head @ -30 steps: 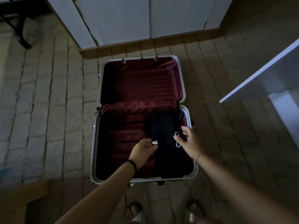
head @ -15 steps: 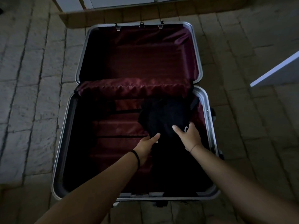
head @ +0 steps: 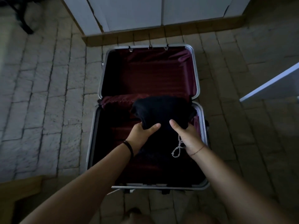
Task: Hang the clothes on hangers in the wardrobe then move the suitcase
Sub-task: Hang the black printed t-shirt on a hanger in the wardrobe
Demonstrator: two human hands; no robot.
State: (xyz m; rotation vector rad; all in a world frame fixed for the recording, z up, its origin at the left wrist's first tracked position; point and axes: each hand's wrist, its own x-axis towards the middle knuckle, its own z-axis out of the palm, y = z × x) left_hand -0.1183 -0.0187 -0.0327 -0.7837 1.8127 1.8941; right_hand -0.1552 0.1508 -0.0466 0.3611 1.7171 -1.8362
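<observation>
Head view: both hands — left hand (head: 141, 133), right hand (head: 188, 136) — grip a folded black garment (head: 161, 110) near the suitcase (head: 198, 88) hinge edge.

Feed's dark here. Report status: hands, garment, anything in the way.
Grip on black garment with left hand and right hand. Garment bunched over the open suitcase. Loose white cord dangles by right wrist; white doors ahead look shut.

stone floor (head: 48, 94) | white tabletop edge (head: 271, 84) right | dark stand legs (head: 26, 28) top-left
</observation>
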